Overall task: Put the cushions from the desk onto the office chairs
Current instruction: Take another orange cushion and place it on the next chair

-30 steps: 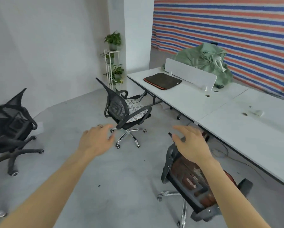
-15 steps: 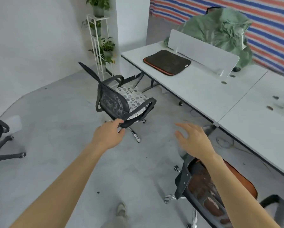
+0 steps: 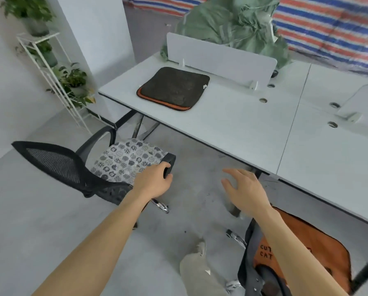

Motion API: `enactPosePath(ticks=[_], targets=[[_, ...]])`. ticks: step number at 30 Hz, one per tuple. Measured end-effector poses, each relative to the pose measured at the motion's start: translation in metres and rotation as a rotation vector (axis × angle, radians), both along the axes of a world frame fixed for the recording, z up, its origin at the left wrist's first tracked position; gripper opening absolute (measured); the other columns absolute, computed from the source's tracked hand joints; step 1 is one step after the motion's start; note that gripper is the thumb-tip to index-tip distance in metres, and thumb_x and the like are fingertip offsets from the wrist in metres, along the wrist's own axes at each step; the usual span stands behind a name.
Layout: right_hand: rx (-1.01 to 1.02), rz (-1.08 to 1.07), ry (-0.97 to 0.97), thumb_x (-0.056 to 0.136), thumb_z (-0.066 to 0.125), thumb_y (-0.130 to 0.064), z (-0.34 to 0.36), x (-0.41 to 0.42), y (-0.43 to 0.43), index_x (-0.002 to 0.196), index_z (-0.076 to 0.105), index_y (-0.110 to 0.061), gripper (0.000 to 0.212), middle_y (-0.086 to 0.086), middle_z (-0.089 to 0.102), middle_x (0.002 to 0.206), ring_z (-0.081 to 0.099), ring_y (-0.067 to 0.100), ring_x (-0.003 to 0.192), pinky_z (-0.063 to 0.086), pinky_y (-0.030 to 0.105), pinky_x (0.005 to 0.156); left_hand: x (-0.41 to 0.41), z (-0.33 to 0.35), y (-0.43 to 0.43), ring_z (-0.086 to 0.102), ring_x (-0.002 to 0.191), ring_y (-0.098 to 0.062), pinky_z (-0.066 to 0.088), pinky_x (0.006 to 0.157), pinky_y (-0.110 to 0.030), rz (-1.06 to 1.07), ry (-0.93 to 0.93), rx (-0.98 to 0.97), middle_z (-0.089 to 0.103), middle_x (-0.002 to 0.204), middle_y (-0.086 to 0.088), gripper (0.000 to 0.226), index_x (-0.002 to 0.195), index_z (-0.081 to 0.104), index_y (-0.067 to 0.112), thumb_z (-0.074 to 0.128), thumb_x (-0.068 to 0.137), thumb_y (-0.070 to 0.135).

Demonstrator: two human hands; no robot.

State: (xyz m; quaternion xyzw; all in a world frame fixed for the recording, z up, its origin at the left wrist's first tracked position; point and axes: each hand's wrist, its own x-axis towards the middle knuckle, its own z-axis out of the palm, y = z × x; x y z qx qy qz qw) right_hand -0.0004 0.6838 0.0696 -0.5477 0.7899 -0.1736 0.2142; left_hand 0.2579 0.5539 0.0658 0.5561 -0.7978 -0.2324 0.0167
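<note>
Closer than a moment ago, my left grip [image 3: 155, 181] now curls round the armrest [image 3: 170, 159] of the chair [image 3: 50, 161] carrying a patterned cushion [image 3: 125, 161]. My right grip [image 3: 245, 189] hovers beside it, fingers spread, holding nothing. Ahead of both, the dark cushion [image 3: 173, 88] lies on the surface [image 3: 232, 124].

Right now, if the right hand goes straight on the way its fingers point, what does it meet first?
Probably the front edge of the desk, with the dark cushion beyond. The open right hand hangs over the floor; its height against the desktop is unclear.
</note>
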Motion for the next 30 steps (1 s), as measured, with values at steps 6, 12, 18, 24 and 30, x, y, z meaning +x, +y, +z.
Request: enactPosePath(ticks=[6, 12, 18, 24, 30], targets=[[-0.064, -0.027, -0.028, 0.100, 0.053, -0.046, -0.011, -0.054, -0.113, 0.141, 0.057, -0.036, 0.043, -0.011, 0.055, 0.145, 0.038, 0.018, 0.141, 0.037, 0.038, 0.114, -0.070, -0.006, -0.118, 0.065, 0.103, -0.023, 0.050, 0.081, -0.034, -0.070, -0.091, -0.009, 0.064, 0.129, -0.003, 0.045, 0.142, 0.048, 0.029, 0.043, 0.099, 0.043], [0.033, -0.092, 0.001, 0.100, 0.045, -0.054, -0.032, -0.111, -0.217, 0.142, 0.052, -0.045, 0.044, -0.015, 0.044, 0.155, 0.024, 0.012, 0.148, 0.028, 0.037, 0.119, -0.124, -0.023, -0.221, 0.064, 0.107, -0.023, 0.054, 0.084, -0.038, -0.081, -0.111, 0.046, 0.059, 0.133, -0.005, 0.049, 0.145, 0.043, 0.032, 0.042, 0.099, 0.048], [0.207, -0.109, 0.044, 0.101, 0.038, -0.060, -0.086, -0.162, -0.302, 0.153, 0.038, -0.043, 0.055, -0.008, 0.026, 0.166, 0.015, 0.020, 0.154, 0.017, 0.039, 0.125, -0.175, -0.069, -0.319, 0.043, 0.133, -0.027, 0.046, 0.100, -0.043, -0.137, -0.191, 0.069, 0.041, 0.151, -0.007, 0.050, 0.147, 0.040, 0.026, 0.043, 0.099, 0.043], [0.366, -0.142, 0.107, 0.101, 0.031, -0.063, -0.147, -0.192, -0.352, 0.157, 0.028, -0.042, 0.060, -0.005, 0.014, 0.170, 0.007, 0.021, 0.157, 0.014, 0.043, 0.126, -0.215, -0.112, -0.405, 0.022, 0.148, -0.030, 0.032, 0.114, -0.047, -0.209, -0.270, 0.038, 0.022, 0.163, -0.012, 0.058, 0.152, 0.033, 0.025, 0.046, 0.099, 0.043], [0.438, -0.216, 0.124, 0.100, 0.022, -0.067, -0.199, -0.211, -0.388, 0.160, 0.004, -0.047, 0.066, -0.005, -0.010, 0.171, -0.012, 0.022, 0.156, 0.002, 0.051, 0.126, -0.246, -0.144, -0.498, 0.016, 0.150, -0.035, 0.029, 0.115, -0.052, -0.239, -0.361, -0.069, 0.013, 0.165, -0.014, 0.067, 0.156, 0.024, 0.025, 0.048, 0.097, 0.045]])
